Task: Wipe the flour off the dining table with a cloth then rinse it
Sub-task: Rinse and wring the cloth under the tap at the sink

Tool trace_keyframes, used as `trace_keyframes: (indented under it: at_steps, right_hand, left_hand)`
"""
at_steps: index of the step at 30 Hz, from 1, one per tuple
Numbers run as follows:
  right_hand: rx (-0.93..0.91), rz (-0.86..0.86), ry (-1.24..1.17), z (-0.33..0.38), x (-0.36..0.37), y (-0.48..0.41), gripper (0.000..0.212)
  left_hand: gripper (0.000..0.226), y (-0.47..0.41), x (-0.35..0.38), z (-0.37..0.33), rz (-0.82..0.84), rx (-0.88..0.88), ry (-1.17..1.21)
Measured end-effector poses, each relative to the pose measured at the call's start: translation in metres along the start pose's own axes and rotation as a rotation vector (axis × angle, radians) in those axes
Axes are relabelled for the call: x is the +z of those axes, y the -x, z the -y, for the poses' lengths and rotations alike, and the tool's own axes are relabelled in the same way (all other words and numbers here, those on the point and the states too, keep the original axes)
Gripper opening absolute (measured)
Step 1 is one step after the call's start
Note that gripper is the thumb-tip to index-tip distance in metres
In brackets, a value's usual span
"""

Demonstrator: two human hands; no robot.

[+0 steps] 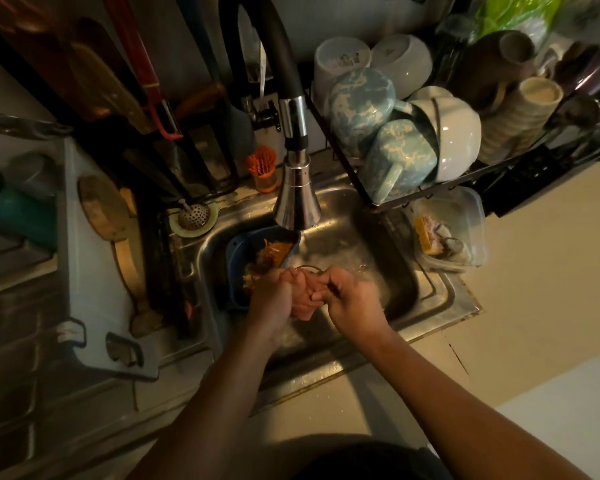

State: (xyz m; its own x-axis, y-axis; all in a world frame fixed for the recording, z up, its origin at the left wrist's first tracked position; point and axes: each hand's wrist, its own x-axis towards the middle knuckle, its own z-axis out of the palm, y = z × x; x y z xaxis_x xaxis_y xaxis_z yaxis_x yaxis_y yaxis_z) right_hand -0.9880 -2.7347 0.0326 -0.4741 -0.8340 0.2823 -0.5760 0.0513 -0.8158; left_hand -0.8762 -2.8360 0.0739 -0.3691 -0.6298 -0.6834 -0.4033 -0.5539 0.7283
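The left hand (269, 296) and the right hand (350, 299) meet in the middle of the frame, low inside the metal sink (378, 244). They are right under the shiny tap (297, 199), and water splashes around them. The fingers of both hands are curled and pressed together. A pale pink lump (300, 299) shows between them. It may be the cloth, or it may be just a palm. The picture is too dark and blurry to tell, so what each grip has hold of is not clear.

A blue bowl (243, 247) with orange food bits sits in the sink, just left of the hands. Blue and white mugs (378, 109) lie in a rack in the upper right. A clear box (465, 216) stands on the table (534, 254) beside the sink.
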Motion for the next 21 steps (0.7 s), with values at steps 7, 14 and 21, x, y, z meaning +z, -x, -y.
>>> trace_keyframes:
  at_steps: [7, 14, 21]
  right_hand:
    - [-0.184, 0.129, 0.123, -0.009, -0.002, -0.004, 0.010]
    - [0.411, 0.386, -0.213, -0.001, -0.051, -0.019, 0.027]
    - [0.675, 0.247, -0.639, 0.035, -0.123, 0.015, 0.037]
  left_hand:
    - [0.020, 0.003, 0.005, 0.006, 0.136, -0.148, 0.141]
    - [0.020, 0.015, 0.010, 0.002, 0.042, 0.132, 0.012]
    - [0.042, 0.068, 0.029, -0.021, 0.227, 0.298, 0.002]
